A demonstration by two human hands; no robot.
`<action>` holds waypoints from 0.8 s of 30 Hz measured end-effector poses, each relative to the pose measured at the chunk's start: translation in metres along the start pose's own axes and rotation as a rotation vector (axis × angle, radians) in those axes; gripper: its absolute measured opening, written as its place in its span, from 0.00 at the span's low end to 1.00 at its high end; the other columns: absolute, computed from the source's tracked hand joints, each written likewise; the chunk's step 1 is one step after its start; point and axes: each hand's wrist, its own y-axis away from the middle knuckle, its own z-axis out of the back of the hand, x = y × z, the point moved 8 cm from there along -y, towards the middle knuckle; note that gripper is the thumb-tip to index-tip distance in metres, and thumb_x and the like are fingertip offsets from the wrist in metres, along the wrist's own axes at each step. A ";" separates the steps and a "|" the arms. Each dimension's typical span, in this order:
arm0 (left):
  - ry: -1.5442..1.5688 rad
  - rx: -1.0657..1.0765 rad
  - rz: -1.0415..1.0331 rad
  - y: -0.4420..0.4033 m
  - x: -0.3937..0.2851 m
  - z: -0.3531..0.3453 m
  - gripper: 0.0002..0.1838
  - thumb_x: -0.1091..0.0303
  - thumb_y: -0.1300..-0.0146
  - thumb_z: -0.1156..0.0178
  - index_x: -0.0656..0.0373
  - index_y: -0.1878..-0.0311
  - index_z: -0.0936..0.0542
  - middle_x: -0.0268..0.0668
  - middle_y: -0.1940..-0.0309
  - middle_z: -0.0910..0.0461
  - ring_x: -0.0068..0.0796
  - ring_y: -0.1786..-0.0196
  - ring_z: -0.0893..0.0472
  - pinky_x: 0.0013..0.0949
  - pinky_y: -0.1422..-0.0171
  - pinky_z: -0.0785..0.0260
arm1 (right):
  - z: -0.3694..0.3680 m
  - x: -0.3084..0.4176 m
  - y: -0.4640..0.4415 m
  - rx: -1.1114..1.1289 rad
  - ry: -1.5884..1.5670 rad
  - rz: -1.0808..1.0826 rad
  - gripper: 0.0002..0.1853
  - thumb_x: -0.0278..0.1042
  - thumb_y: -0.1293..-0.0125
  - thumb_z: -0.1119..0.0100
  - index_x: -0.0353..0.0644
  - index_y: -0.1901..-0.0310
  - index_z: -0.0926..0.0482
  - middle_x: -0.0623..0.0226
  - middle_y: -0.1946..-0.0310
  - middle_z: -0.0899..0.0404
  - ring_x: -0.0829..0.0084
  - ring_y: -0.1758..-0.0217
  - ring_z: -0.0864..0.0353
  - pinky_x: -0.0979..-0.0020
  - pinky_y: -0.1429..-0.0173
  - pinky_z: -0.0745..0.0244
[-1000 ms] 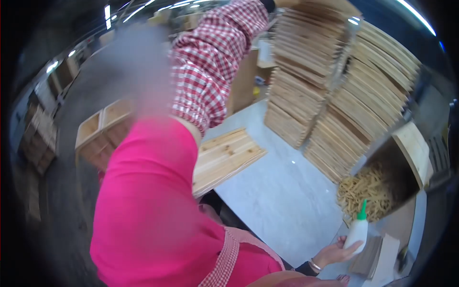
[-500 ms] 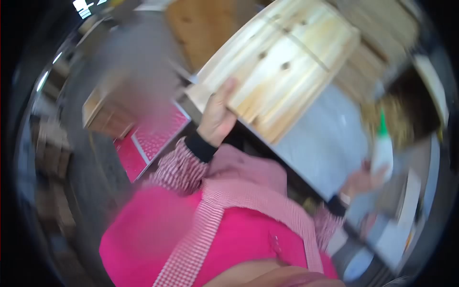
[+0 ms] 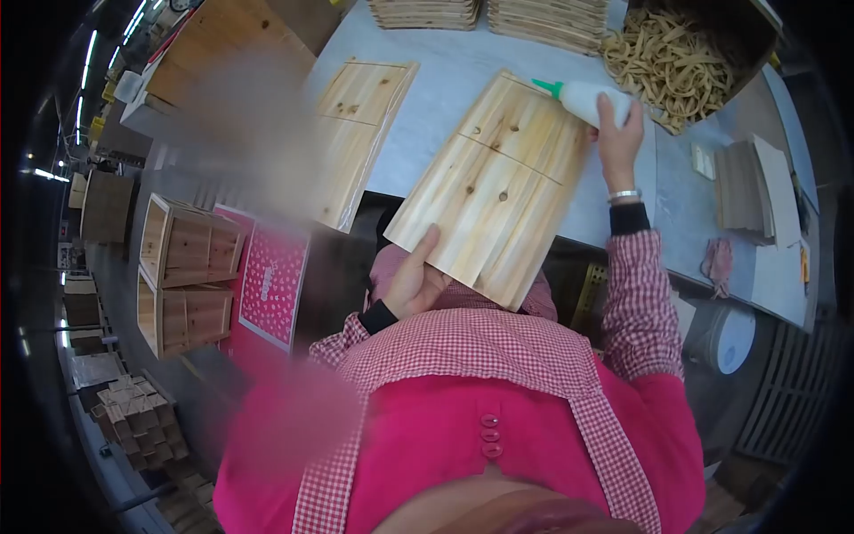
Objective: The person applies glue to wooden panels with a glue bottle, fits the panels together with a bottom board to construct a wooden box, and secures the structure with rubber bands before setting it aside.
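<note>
A tapered wooden panel [image 3: 487, 200] with dark knots and two grooves across it lies partly over the table, its near end jutting past the edge towards me. My left hand [image 3: 418, 278] grips that near end at its left corner, thumb on top and fingers beneath. My right hand [image 3: 618, 138] is wrapped round a white squeeze bottle [image 3: 583, 100] with a green nozzle. The bottle lies tilted sideways over the panel's far right corner, nozzle pointing left. Whether the nozzle touches the wood, I cannot tell.
Another panel [image 3: 363, 120] lies to the left on the pale table [image 3: 436, 98]. Stacked panels [image 3: 547, 22] stand at the back, beside a box of looped strips [image 3: 667, 67]. Cardboard sheets [image 3: 745, 191] and a pink cloth [image 3: 717, 264] are at right. Wooden boxes [image 3: 191, 316] stand at left.
The bottle has gone from upright at the right to tilted over the panel's far end. My left hand still holds the panel, whose near end now points towards me. The view has turned.
</note>
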 end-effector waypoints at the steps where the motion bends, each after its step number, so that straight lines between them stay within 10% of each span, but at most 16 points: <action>1: -0.038 -0.047 0.038 0.002 -0.002 0.006 0.29 0.58 0.31 0.40 0.59 0.32 0.36 0.39 0.36 0.28 0.34 0.35 0.27 0.41 0.30 0.34 | -0.010 -0.003 -0.008 0.007 0.113 0.024 0.22 0.44 0.36 0.35 0.33 0.53 0.28 0.56 0.66 0.18 0.69 0.74 0.18 0.69 0.72 0.23; 5: -0.211 -0.133 -0.053 0.007 -0.024 0.033 0.25 0.59 0.32 0.39 0.57 0.37 0.33 0.36 0.43 0.24 0.30 0.42 0.23 0.40 0.36 0.29 | -0.042 0.002 -0.028 0.051 0.302 0.144 0.26 0.47 0.40 0.33 0.34 0.51 0.27 0.47 0.62 0.17 0.50 0.59 0.16 0.58 0.52 0.23; 18: -0.483 -0.290 -0.178 0.010 -0.043 0.050 0.23 0.61 0.36 0.34 0.57 0.44 0.32 0.34 0.54 0.22 0.24 0.59 0.20 0.28 0.55 0.26 | -0.070 0.042 -0.047 0.257 0.590 0.389 0.27 0.50 0.41 0.34 0.36 0.50 0.26 0.48 0.61 0.17 0.51 0.55 0.17 0.59 0.51 0.24; 24: -0.449 -0.310 -0.280 0.016 -0.051 0.040 0.35 0.67 0.37 0.34 0.61 0.31 0.41 0.39 0.58 0.23 0.26 0.60 0.19 0.32 0.55 0.23 | -0.106 0.072 -0.056 0.396 0.757 0.674 0.34 0.48 0.48 0.28 0.35 0.46 0.31 0.45 0.57 0.19 0.46 0.52 0.19 0.56 0.46 0.24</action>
